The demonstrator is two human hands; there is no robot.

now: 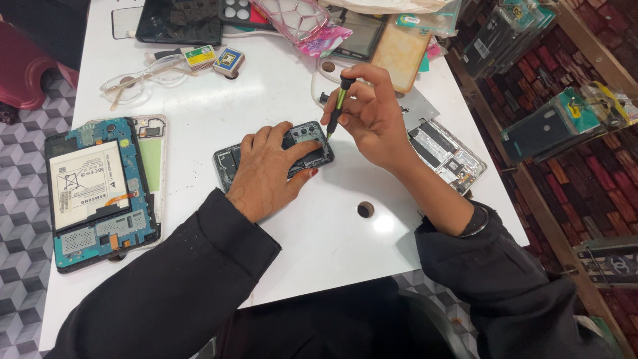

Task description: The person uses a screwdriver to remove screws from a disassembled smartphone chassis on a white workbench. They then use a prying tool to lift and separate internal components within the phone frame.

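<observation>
An opened dark phone (229,163) is lying flat near the middle of the white worktop (266,100). It is pinned by the left hand (266,169), which is spread flat over it, the thumb beside the camera cluster. A small screwdriver (337,106) with a green shaft is pinched upright in the right hand (375,113); this grip is closed round the handle, with the tip set on the phone's upper right corner. The step in hand is judged to be the working of a screw at that corner. Steady downward pressure and a vertical shaft are called for. An opened tablet (100,193) is lying at the left, well apart.
</observation>
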